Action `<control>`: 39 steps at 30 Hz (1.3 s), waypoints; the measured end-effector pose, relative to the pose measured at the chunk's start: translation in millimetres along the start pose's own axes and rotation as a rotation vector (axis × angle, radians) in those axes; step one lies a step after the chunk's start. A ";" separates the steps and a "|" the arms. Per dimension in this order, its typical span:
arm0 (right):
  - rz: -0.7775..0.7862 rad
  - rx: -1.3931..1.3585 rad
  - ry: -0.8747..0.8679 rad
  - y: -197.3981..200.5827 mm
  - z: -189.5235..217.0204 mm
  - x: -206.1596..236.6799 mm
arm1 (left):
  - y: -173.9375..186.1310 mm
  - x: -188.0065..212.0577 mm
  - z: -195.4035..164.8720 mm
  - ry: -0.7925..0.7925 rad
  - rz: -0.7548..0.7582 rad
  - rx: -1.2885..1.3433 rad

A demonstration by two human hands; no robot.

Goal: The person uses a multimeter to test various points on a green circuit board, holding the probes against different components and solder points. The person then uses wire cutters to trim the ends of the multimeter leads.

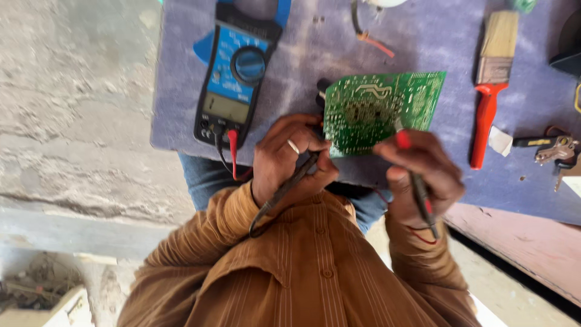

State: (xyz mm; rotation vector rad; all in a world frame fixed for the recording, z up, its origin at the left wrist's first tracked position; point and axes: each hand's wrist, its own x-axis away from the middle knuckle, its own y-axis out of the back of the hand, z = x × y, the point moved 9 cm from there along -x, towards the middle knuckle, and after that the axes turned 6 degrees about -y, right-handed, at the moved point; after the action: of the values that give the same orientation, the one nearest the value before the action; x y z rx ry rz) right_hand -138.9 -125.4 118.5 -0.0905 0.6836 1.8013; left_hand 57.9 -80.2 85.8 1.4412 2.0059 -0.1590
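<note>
- Two probes in use, one per hand, both angled toward the green circuit board point(378, 109) so the tips can reach its solder side.
- Left hand point(290, 160) curled tight around the black probe point(289, 184), ring on one finger, thumb side pressed against the board's lower left edge, seemingly to steady it.
- Right hand point(423, 169) closed on the red probe point(416, 181), red collar showing near the fingertips, tip close to the board's lower right; exact contact too blurred to tell.
- Board propped tilted on the purple tabletop point(436, 48), face turned up toward the eyes.
- Blue and black clamp meter point(233, 75) lying flat just left of the board, screen and round dial facing up for easy reading, leads plugged in at its near end.
- Paintbrush with a red handle point(490, 85) lying well right of the board, bristles pointing away.
- Bunch of keys point(554, 148) near the right edge.
- Meter's label area: blue panel, pale rectangular screen below the dial.
</note>
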 end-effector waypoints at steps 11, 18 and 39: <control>-0.077 -0.362 -0.238 -7.3 -40.3 29.7 | -4.0 9.8 7.6 0.013 0.014 -0.005; -0.009 -0.265 -0.269 -14.1 -55.6 32.8 | -7.5 12.5 10.7 0.015 0.033 -0.023; 0.050 -0.180 -0.252 -19.7 -53.3 33.0 | 3.3 11.9 11.5 0.076 -0.054 -0.040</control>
State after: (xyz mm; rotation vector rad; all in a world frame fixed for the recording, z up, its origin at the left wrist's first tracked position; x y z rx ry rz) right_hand -147.2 -119.9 53.5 0.0338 0.3470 1.8794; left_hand 63.6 -74.6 71.0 1.3877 2.0983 -0.0879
